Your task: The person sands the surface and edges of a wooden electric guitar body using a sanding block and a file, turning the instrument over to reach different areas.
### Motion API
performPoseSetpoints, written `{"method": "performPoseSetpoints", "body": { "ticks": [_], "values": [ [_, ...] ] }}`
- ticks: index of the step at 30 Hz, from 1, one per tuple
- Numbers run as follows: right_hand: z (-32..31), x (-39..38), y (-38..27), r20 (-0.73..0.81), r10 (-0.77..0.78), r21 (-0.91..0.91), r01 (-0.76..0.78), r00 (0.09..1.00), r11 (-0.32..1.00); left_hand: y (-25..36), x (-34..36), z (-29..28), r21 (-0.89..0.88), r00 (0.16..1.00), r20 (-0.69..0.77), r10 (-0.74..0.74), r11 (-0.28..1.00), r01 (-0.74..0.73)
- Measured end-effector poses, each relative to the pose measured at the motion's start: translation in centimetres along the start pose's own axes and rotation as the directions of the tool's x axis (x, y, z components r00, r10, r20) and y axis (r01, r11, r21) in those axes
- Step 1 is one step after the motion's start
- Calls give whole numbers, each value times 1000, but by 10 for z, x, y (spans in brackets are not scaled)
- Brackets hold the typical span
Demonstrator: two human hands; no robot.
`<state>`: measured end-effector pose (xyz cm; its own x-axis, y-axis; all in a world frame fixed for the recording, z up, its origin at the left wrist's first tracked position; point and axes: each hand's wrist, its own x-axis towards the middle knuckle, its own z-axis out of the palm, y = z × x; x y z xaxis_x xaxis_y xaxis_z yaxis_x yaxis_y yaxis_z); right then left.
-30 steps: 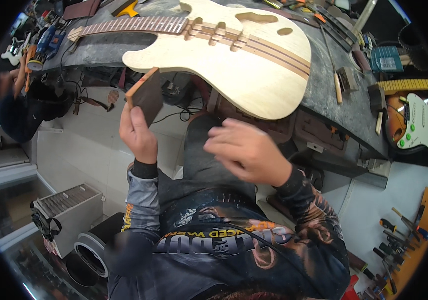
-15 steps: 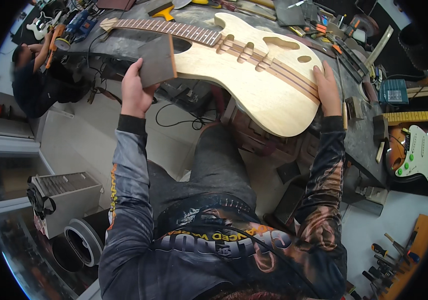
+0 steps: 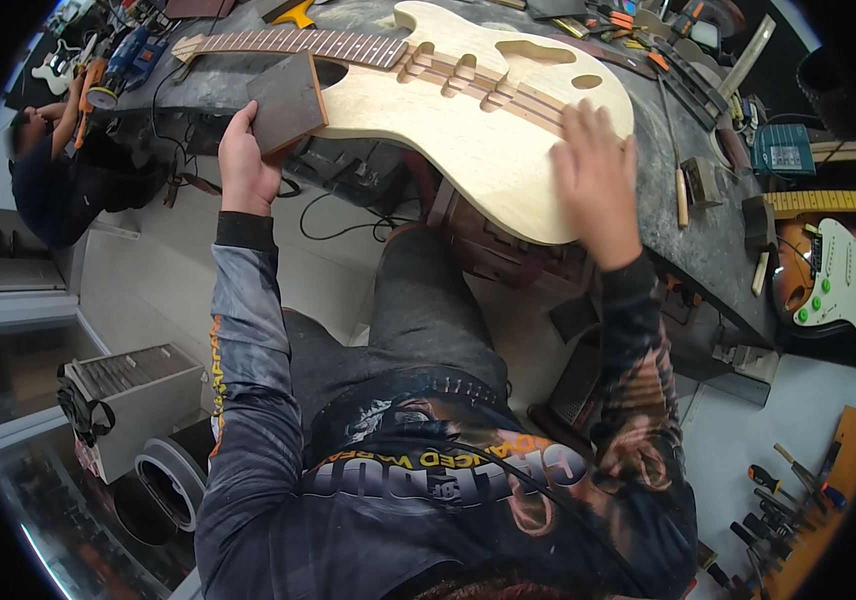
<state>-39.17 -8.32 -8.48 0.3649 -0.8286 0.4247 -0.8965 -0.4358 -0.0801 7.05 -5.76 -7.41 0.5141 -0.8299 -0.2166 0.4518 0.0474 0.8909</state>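
Observation:
My left hand (image 3: 250,165) grips a dark flat board (image 3: 286,100) with an orange-brown edge, beside the upper horn of an unfinished pale wooden guitar body (image 3: 488,165) lying on the bench. The body has a striped center strip with routed cavities, and a fretted neck (image 3: 303,46) runs left to the headstock. My right hand (image 3: 593,180), slightly blurred, has its fingers stretched flat over the right part of the body, seemingly touching it, with nothing held.
Tools crowd the dusty bench (image 3: 698,260). A sunburst guitar (image 3: 818,280) sits at right, above a screwdriver rack (image 3: 838,450). A co-worker (image 3: 48,180) works at far left near a blue power tool (image 3: 123,70). A grey box (image 3: 138,400) stands lower left.
A second ago both hands were lower, off the body. My left hand has risen with the board; my right hand reached the body's right edge, then shifted leftward onto its face.

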Motion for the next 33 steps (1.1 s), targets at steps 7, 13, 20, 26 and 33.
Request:
{"method": "performPoseSetpoints", "body": {
  "ticks": [7,13,20,26,33],
  "values": [
    [-49,-43,-70,60,-413,474,339,909,813,3,-1,2,-4,1000,-17,-17,1000,17],
    [-19,36,63,-232,278,417,-162,932,894,14,9,6,4,999,-21,-31,1000,31],
    [50,82,113,100,482,327,-486,871,810,-5,8,28,-3,978,-201,49,999,-50],
    [32,61,90,63,478,592,-418,876,689,-30,-15,8,-113,949,-244,198,966,-231],
    [-5,8,40,-85,441,774,-220,893,594,-42,-118,-54,-252,956,-290,35,961,-112]
  ]
}}
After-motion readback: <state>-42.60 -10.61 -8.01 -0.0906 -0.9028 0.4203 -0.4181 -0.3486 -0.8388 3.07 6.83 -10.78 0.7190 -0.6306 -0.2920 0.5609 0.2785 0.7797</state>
